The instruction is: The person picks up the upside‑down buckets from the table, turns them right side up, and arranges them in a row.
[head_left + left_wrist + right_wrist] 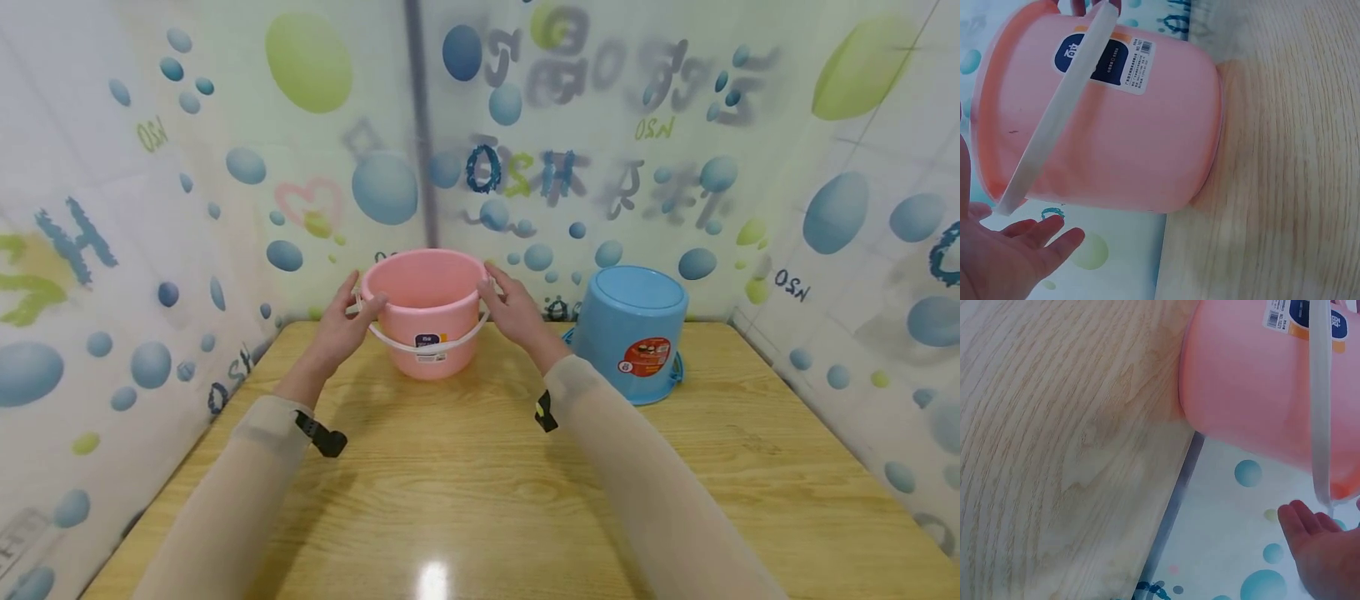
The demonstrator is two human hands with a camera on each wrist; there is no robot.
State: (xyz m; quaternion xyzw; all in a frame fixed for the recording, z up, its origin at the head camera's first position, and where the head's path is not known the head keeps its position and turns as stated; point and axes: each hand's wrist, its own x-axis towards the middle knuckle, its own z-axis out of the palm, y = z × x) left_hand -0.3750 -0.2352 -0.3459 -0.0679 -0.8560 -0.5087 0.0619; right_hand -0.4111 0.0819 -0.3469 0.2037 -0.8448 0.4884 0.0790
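Note:
A pink bucket (427, 354), its mouth facing up, is at the back of the table between my two hands. Its white handle (442, 348) hangs down across the front, over a label (431, 347). My left hand (341, 323) holds the rim from the left, thumb on the near side; in the left wrist view its other fingers (1054, 240) spread beside the wall. From the right, my right hand (516, 310) holds the opposite side of the rim, thumb toward the front. A blue bucket (637, 333) stands upside down to the right of my right hand.
The wooden table (450, 467) stretches in front of the buckets. Behind it and on both sides hang pale curtains (375, 125) with blue and green spots. A blue handle (678, 368) sits low on the blue bucket's side.

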